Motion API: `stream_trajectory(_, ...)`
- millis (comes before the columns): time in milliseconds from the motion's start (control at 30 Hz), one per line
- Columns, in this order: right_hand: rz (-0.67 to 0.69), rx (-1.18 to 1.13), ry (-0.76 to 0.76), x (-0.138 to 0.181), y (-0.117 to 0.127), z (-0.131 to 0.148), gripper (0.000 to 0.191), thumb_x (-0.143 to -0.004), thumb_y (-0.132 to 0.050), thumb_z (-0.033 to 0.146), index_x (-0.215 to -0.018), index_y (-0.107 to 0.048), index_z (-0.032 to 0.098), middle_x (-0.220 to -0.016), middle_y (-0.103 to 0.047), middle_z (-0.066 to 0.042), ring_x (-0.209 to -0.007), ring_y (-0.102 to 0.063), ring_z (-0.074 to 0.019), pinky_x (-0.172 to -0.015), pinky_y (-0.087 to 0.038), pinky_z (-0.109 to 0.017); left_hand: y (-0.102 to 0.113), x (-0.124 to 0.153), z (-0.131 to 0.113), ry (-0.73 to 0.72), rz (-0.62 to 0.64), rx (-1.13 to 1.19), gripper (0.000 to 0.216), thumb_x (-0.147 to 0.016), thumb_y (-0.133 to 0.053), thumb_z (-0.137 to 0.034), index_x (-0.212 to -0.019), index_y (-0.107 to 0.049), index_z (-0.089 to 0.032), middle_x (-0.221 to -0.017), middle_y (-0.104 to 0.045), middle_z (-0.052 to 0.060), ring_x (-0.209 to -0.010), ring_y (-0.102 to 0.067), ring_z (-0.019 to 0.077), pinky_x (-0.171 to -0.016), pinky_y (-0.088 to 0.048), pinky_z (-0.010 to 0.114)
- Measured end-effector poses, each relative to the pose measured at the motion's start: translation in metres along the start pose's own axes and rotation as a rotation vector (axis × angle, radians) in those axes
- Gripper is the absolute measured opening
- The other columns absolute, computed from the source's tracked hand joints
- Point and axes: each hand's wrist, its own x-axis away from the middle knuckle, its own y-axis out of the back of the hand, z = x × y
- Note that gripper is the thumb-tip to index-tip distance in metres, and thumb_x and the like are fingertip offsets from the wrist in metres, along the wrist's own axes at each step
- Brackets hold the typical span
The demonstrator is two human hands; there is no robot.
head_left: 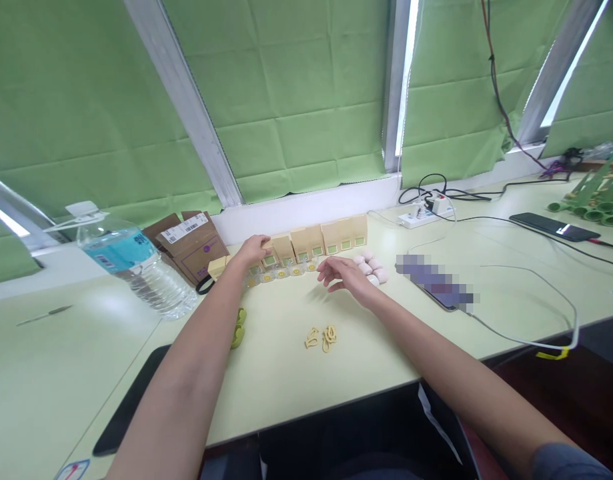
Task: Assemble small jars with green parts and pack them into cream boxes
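A row of small pale-yellow boxes with green square windows [303,245] stands along the back of the table. My left hand [255,251] is at the left part of this row, its fingers closed on the top of a small pale-yellow box [269,259]. In front of the boxes is a line of small clear containers with yellow round marks [281,273]. My right hand [345,275] hovers near the right end of that line, fingers loosely bent and apart, holding nothing visible. Just beyond it sits a cluster of pale pinkish-white rounded pieces [371,265].
Yellow rubber-band-like loops [329,338] lie in front. Green rounded pieces [238,328] are partly behind my left forearm. Leftward stand a water bottle [136,267] and an open cardboard box [193,247]. A phone [439,287], cables and a power strip [426,212] lie rightward.
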Motion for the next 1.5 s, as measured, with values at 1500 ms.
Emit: stream_trajectory(1500,0.337,0.861,0.245,0.011,-0.003,-0.019,0.018,-0.088,-0.057,0.028,-0.081,-0.071,0.019,-0.07,-0.066,0.0,-0.061,-0.051,-0.0131,-0.057,-0.034,-0.024,-0.035,0.19,-0.101,-0.237,0.161,0.336,0.022,-0.089,-0.054,-0.039,-0.083,-0.069,-0.025,-0.07,-0.067,0.001,-0.065,-0.056,0.0167,-0.064,-0.042,0.031)
